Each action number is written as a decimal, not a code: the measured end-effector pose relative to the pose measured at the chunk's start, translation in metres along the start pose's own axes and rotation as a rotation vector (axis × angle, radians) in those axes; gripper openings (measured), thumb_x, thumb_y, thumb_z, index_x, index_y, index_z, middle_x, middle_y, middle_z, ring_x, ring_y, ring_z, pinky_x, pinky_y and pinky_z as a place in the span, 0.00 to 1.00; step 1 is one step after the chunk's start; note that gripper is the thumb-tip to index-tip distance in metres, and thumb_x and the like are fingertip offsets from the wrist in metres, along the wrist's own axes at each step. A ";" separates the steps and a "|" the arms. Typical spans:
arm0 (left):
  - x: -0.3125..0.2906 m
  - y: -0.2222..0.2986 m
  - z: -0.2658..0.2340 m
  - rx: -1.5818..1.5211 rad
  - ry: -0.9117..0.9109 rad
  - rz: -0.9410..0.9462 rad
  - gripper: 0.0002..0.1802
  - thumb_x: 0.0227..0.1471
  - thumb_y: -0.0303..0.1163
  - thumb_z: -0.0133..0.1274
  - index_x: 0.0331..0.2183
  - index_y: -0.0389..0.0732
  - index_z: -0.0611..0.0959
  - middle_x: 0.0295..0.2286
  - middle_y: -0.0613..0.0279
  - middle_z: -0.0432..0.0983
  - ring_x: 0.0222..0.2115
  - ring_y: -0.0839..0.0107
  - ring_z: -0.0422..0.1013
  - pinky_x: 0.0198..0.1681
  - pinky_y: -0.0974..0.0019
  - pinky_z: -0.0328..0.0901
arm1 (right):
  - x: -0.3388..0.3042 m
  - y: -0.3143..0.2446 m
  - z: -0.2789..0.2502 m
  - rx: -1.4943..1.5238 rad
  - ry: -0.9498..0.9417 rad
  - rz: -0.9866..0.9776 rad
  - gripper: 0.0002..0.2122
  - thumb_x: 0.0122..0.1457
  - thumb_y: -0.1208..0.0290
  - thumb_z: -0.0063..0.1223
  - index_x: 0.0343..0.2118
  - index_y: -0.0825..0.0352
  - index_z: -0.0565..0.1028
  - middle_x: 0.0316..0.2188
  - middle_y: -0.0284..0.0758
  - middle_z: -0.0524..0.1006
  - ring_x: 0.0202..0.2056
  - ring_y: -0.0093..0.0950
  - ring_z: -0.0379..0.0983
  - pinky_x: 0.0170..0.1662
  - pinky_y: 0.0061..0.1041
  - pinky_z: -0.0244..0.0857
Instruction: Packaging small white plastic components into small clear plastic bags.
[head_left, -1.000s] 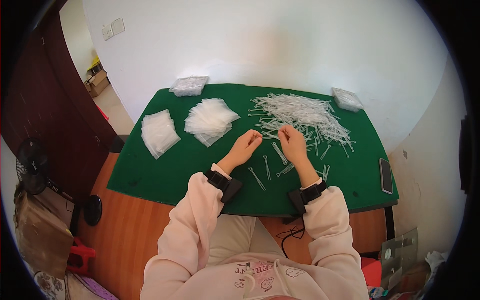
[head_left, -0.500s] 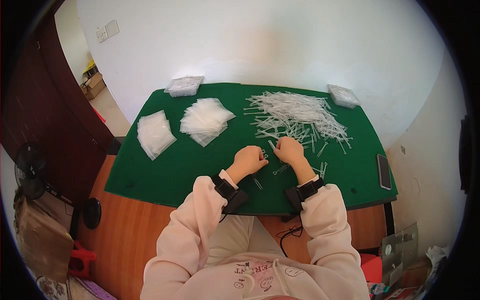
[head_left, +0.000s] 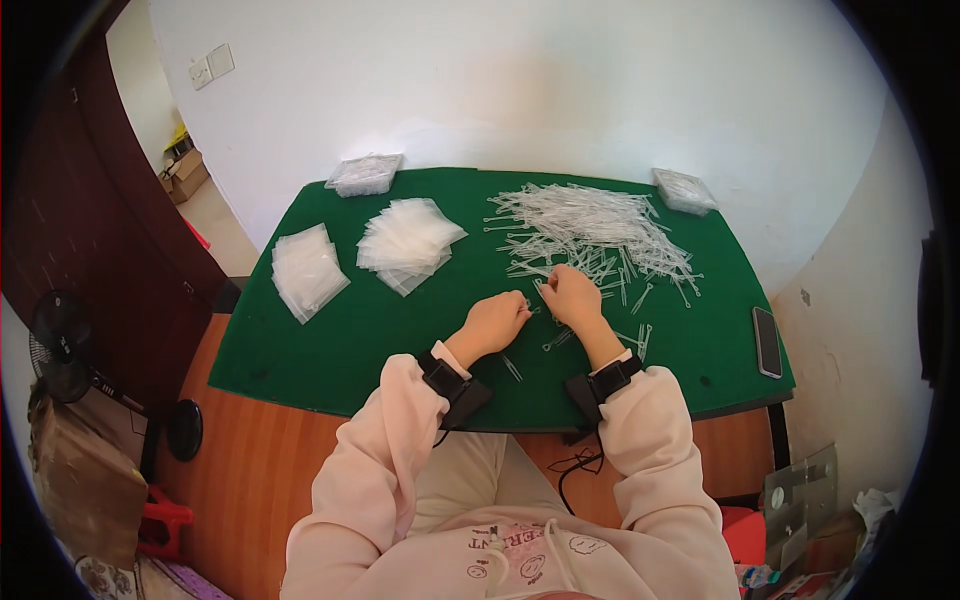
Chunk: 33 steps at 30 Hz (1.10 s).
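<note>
My left hand (head_left: 494, 323) is closed near the middle of the green table, around clear two-pronged plastic pins with small ring heads. Their prongs (head_left: 512, 369) stick out below the palm and ring heads show by the fingertips; how many is hidden. Close beside it, my right hand (head_left: 573, 297) pinches another clear pin (head_left: 540, 288), partly covered by its fingers. A big heap of the same pins (head_left: 590, 222) spreads just beyond the right hand. Some loose pins (head_left: 645, 340) lie near the right wrist.
Two fanned stacks of clear plastic bags, one outer (head_left: 307, 272) and one inner (head_left: 410, 245), lie on the left of the green table (head_left: 300, 370). Filled clear packs stand at the back left (head_left: 365, 176) and back right (head_left: 685, 191). A phone (head_left: 767, 342) lies at the right edge.
The right hand has shifted slightly away from me and left, toward the heap's near edge. The left hand stays nearly in place, still closed around its pins.
</note>
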<state>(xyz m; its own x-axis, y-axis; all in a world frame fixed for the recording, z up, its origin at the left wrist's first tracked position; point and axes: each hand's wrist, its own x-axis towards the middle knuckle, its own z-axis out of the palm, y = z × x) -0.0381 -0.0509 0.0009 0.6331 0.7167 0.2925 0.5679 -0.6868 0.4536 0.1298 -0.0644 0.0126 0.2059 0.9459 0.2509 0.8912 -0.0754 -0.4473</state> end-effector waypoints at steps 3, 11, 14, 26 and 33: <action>0.002 -0.001 -0.001 -0.190 0.113 -0.041 0.08 0.48 0.32 0.49 0.29 0.38 0.74 0.29 0.54 0.72 0.30 0.55 0.69 0.33 0.61 0.64 | 0.000 0.002 0.002 -0.019 0.055 -0.036 0.06 0.44 0.67 0.51 0.22 0.64 0.74 0.24 0.39 0.75 0.30 0.39 0.73 0.33 0.35 0.66; 0.014 -0.029 0.003 -0.418 0.272 0.086 0.08 0.52 0.31 0.43 0.29 0.37 0.73 0.26 0.56 0.71 0.28 0.62 0.69 0.31 0.63 0.64 | 0.002 0.001 0.009 0.055 -0.030 -0.083 0.08 0.46 0.65 0.52 0.25 0.64 0.72 0.25 0.39 0.74 0.29 0.40 0.72 0.32 0.35 0.65; 0.016 -0.034 0.003 -0.626 0.251 0.002 0.09 0.53 0.31 0.40 0.30 0.37 0.73 0.24 0.60 0.69 0.26 0.69 0.68 0.29 0.67 0.63 | 0.005 0.001 0.012 0.383 0.053 -0.227 0.06 0.50 0.68 0.49 0.29 0.64 0.70 0.23 0.35 0.74 0.22 0.31 0.69 0.27 0.28 0.63; 0.014 -0.023 -0.001 -1.131 0.190 -0.159 0.08 0.56 0.30 0.36 0.36 0.40 0.69 0.23 0.68 0.66 0.21 0.80 0.63 0.25 0.78 0.60 | 0.001 -0.014 0.008 1.310 -0.440 -0.068 0.08 0.59 0.73 0.38 0.37 0.66 0.69 0.22 0.27 0.67 0.23 0.15 0.59 0.27 0.15 0.55; 0.013 -0.020 -0.003 -1.118 0.184 -0.160 0.06 0.55 0.28 0.39 0.35 0.40 0.70 0.22 0.68 0.66 0.20 0.81 0.63 0.23 0.78 0.59 | 0.001 -0.013 0.012 1.358 -0.437 -0.075 0.08 0.58 0.71 0.40 0.38 0.66 0.70 0.21 0.25 0.68 0.23 0.14 0.61 0.26 0.13 0.55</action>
<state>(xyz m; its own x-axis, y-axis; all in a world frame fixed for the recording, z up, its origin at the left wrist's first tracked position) -0.0432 -0.0272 -0.0019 0.4564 0.8565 0.2410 -0.2091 -0.1600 0.9647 0.1139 -0.0589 0.0079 -0.1850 0.9724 0.1420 -0.2291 0.0979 -0.9685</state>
